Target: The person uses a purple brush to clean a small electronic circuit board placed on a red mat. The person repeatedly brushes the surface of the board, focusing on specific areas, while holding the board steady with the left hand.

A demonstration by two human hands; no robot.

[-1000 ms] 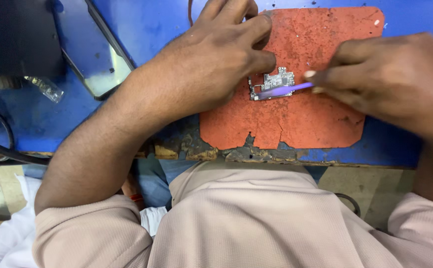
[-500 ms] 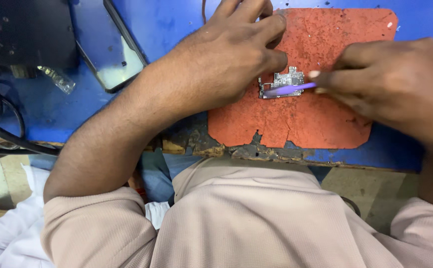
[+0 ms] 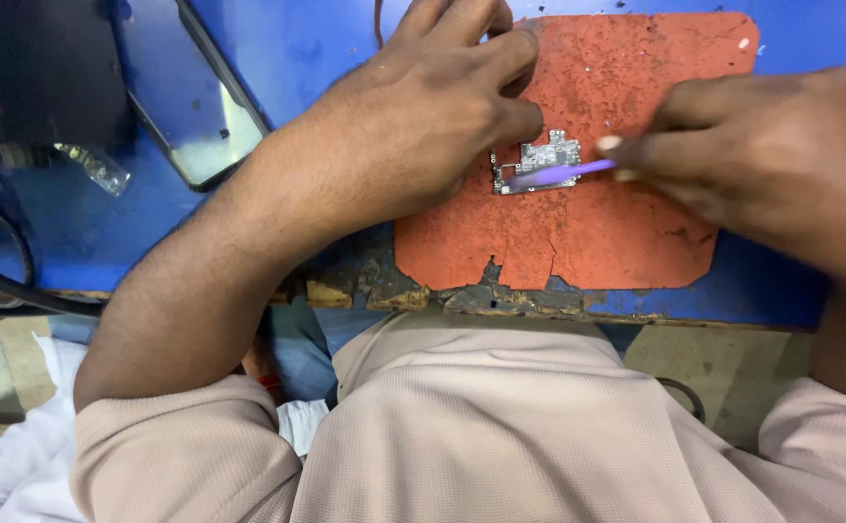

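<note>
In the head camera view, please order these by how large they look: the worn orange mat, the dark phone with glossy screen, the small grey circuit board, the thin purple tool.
1. Worn orange mat, clearly largest.
2. Dark phone with glossy screen, partly cut off at the top edge.
3. Small grey circuit board, partly under the left hand.
4. Thin purple tool; only its tip shows beyond the right hand, so ranks 3 and 4 are unsure.

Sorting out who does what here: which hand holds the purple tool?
The right hand pinches the purple tool; the left hand only presses beside the small circuit board on the red mat.

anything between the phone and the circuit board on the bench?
Head view: the left hand lies between the phone and the circuit board, over bare blue benchtop.
</note>
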